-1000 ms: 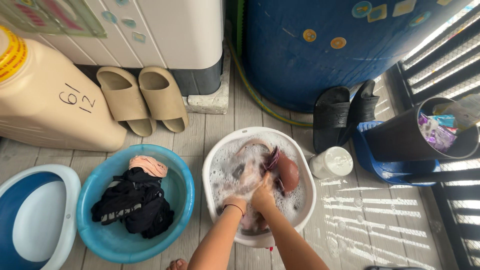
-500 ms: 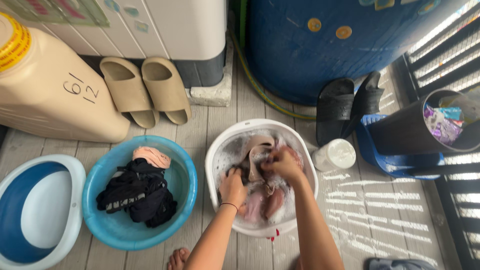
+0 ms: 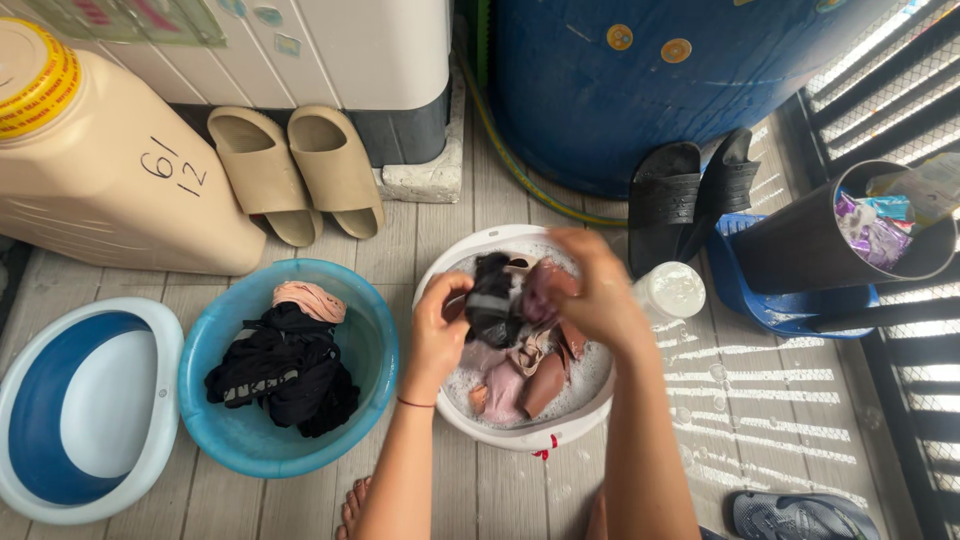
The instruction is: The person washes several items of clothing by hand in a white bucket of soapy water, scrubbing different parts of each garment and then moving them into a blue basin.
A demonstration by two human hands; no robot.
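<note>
A white basin (image 3: pixel 440 272) of soapy water holds several wet pink and brown garments (image 3: pixel 528 380). Above it, both hands hold a bunch of wet laundry: my left hand (image 3: pixel 436 330) grips a dark wet garment (image 3: pixel 492 300), and my right hand (image 3: pixel 595 290) grips the purplish part next to it. The bunch is lifted clear of the suds. To the left, a light blue basin (image 3: pixel 370 330) holds black clothes (image 3: pixel 285 375) with a peach piece (image 3: pixel 308 298) on top.
A blue-and-white basin (image 3: pixel 25 350) sits far left, a beige jug (image 3: pixel 110 180) behind it, beige slides (image 3: pixel 300 170) by a white appliance, a blue barrel (image 3: pixel 640 90), black sandals (image 3: pixel 690 205), a white-capped jar (image 3: pixel 672 290), a black bin (image 3: pixel 810 250), my bare foot (image 3: pixel 352 505).
Both hands rose out of the suds, lifting a dark garment and other wet pieces above the white basin. The view shifted slightly downward.
</note>
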